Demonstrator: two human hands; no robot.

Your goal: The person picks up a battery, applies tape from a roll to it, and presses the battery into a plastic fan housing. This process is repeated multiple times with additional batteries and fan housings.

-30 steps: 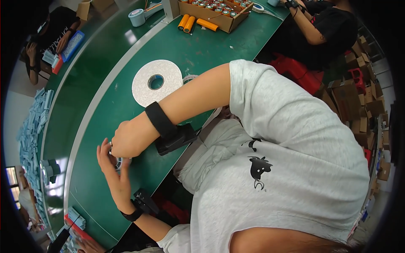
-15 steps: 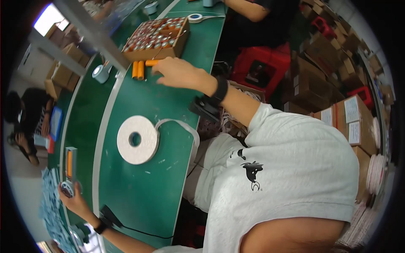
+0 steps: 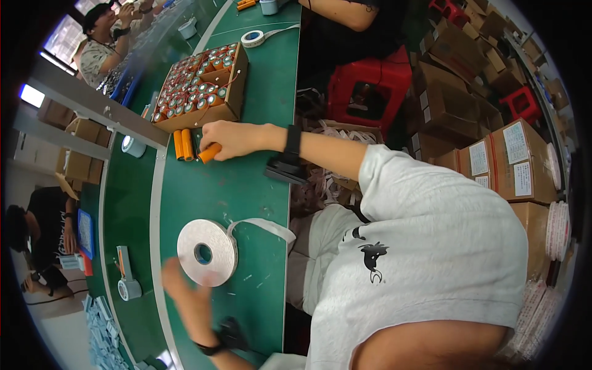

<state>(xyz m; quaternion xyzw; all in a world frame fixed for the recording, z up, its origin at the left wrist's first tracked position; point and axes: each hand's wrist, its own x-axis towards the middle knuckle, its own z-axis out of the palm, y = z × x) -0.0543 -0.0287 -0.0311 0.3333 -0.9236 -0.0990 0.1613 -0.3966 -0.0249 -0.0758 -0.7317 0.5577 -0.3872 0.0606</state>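
Observation:
My right hand point(image 3: 229, 139) reaches across the green table point(image 3: 246, 185) and is closed on an orange cylindrical cell point(image 3: 209, 152). Two more orange cells point(image 3: 183, 144) lie side by side just left of it. Behind them stands an open cardboard box point(image 3: 200, 83) packed with several wired cells. My left hand point(image 3: 180, 290) is blurred at the near edge of a large white tape roll point(image 3: 206, 251); its fingers cannot be made out. Both wrists wear black bands.
A small tape dispenser point(image 3: 125, 277) and a grey cup point(image 3: 132, 145) sit on the table's left strip. A thin tape roll point(image 3: 253, 38) lies beyond the box. Other people work at the far end and left. Red stools point(image 3: 370, 86) and stacked cartons point(image 3: 493, 154) fill the right.
My right hand has gone from the near table edge to the orange cells by the box and closed on one. My left hand has come up beside the white tape roll.

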